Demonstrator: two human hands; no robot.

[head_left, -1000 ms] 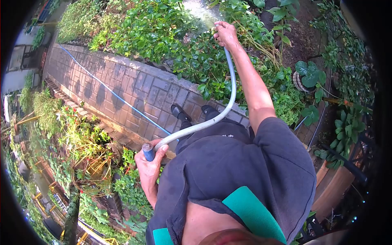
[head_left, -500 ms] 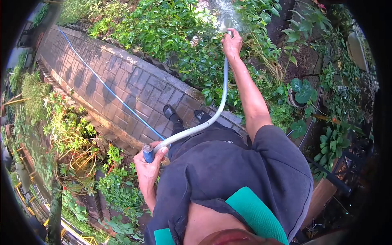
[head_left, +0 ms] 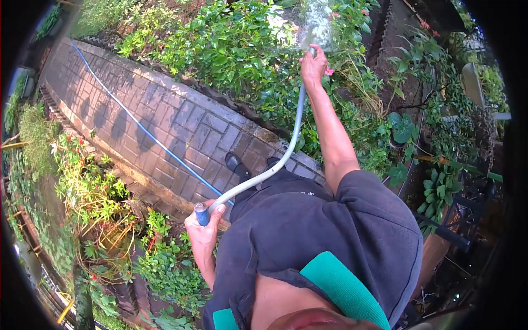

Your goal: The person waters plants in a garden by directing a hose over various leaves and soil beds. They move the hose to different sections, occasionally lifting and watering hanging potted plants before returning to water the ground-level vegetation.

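A pale grey-green hose [head_left: 289, 151] curves across the front of my body from one hand to the other. My right hand [head_left: 313, 67] is wrapped round its far end, with the arm stretched out over the plants. Water [head_left: 318, 25] sprays from that end onto the leaves. At my waist, my left hand [head_left: 204, 228] grips the hose's other part beside a blue fitting [head_left: 202, 214]. A thin blue hose [head_left: 146, 131] runs from near this hand along the path.
A wet brick path [head_left: 181, 126] with a raised kerb [head_left: 159, 77] lies under my feet. Green bushes [head_left: 231, 49] border its far side, and red-flowered plants [head_left: 93, 181] its near side. A black metal frame [head_left: 448, 234] stands at the right.
My right hand and the hose end sit slightly lower in view, and the spray has shifted a little. The path and plants have moved slightly left in view. Both hands keep their hold.
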